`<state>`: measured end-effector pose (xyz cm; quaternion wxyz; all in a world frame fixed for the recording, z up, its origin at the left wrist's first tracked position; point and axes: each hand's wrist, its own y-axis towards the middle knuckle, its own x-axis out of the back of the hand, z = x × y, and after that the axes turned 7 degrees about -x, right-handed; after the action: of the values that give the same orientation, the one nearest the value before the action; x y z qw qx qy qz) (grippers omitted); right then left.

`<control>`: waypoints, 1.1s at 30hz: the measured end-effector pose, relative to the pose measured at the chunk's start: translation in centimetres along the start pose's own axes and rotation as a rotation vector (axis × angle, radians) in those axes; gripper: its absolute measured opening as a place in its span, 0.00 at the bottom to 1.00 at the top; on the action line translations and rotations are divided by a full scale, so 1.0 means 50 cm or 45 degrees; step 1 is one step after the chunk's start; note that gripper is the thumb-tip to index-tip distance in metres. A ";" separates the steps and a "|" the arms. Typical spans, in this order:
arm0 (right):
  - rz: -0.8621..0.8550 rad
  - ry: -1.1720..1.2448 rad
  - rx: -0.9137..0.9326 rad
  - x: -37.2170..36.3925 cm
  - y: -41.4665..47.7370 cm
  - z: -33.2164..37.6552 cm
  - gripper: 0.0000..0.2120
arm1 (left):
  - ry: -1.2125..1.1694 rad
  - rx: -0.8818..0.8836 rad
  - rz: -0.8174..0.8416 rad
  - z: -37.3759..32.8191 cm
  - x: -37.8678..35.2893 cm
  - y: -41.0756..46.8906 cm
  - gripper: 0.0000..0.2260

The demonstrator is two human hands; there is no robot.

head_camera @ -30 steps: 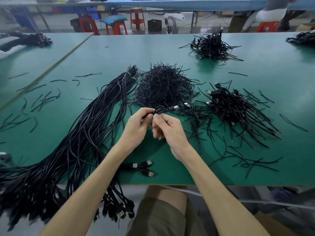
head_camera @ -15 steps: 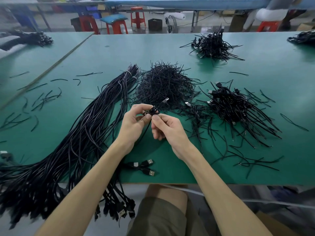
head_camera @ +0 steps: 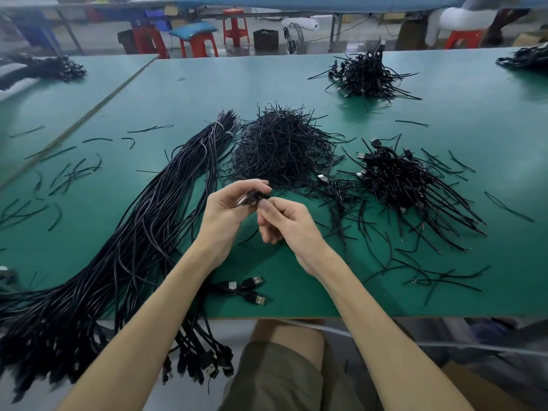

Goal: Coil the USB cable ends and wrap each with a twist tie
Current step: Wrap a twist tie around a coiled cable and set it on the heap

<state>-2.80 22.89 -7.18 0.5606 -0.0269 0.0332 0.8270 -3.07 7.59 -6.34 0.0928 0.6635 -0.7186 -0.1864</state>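
Note:
My left hand (head_camera: 226,213) grips a small coiled black USB cable end (head_camera: 252,197) above the green table (head_camera: 178,93), and its plug shows as a blurred streak against my palm. My right hand (head_camera: 286,222) pinches the same coil from the right with thumb and forefinger; a twist tie there is too blurred to make out. Behind my hands lies a mound of black twist ties (head_camera: 281,146). A long bundle of black USB cables (head_camera: 148,221) runs from the table's middle to its front left edge.
A heap of coiled, tied cables (head_camera: 409,179) lies to the right, another heap (head_camera: 366,74) at the back right. Loose USB plugs (head_camera: 252,290) rest near the front edge. Stray ties scatter left and right. Red stools (head_camera: 197,44) stand beyond the table.
The cable's plug, which pointed right a second ago, has swung round to the left into my left palm. Both hands have stayed in the same spot.

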 end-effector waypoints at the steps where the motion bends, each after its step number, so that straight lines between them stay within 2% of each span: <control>1: 0.004 -0.019 0.001 -0.002 0.000 -0.001 0.16 | -0.093 0.011 0.007 -0.003 0.001 0.000 0.14; 7: -0.001 -0.029 0.014 -0.005 0.002 -0.002 0.16 | -0.332 0.180 -0.040 -0.008 0.007 0.008 0.16; 10: -0.004 -0.042 0.005 -0.005 0.003 -0.003 0.16 | -0.408 0.257 -0.092 -0.012 0.013 0.013 0.12; 12: -0.018 -0.028 -0.005 -0.005 0.002 -0.004 0.16 | -0.364 0.239 -0.025 -0.014 0.014 0.012 0.12; 15: -0.060 -0.005 -0.005 -0.005 0.001 -0.004 0.17 | -0.289 0.198 0.157 -0.010 0.008 0.009 0.18; 17: -0.090 0.014 -0.002 -0.005 0.001 -0.004 0.16 | -0.248 0.202 0.208 -0.009 0.006 0.008 0.20; 20: -0.113 0.034 -0.008 -0.005 0.002 -0.004 0.16 | -0.246 0.246 0.162 -0.008 0.008 0.008 0.21; 27: -0.120 0.041 0.014 -0.005 0.001 -0.005 0.16 | -0.192 0.280 0.104 0.003 0.015 0.002 0.16; 31: -0.136 0.074 0.020 -0.002 0.000 -0.003 0.16 | -0.109 0.177 0.073 0.010 0.022 0.002 0.11; 33: -0.135 0.072 0.018 -0.001 0.000 -0.003 0.16 | -0.079 0.099 0.059 0.008 0.022 0.000 0.14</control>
<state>-2.78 22.83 -7.33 0.6025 -0.0479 0.0535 0.7949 -3.35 6.56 -6.82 0.0490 0.6436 -0.7431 -0.1767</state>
